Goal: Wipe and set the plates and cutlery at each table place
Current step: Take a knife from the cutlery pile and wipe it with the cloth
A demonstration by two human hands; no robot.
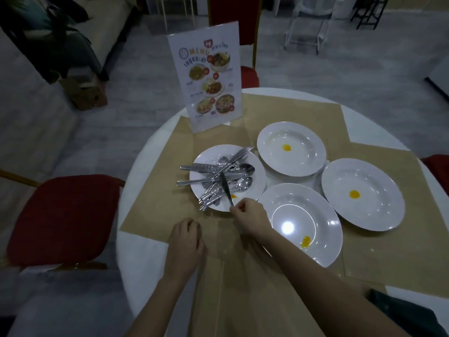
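Note:
Several white plates lie on the round table. The left plate point(257, 183) carries a heap of cutlery point(218, 176): knives, spoons and forks. The three other plates, far point(291, 148), right point(363, 194) and near point(300, 223), each bear a yellow smear. My right hand point(249, 216) pinches the handle end of a knife point(226, 188) whose blade lies over the heap. My left hand point(187, 239) rests on the table near the front, fingers loosely curled, holding nothing.
A standing menu card point(209, 76) is at the table's far side. Tan paper mats point(267, 288) cover the white tabletop. Red-cushioned chairs stand at the left point(60, 220), far side point(247, 76) and right edge point(437, 171). A dark cloth point(401, 314) lies at the bottom right.

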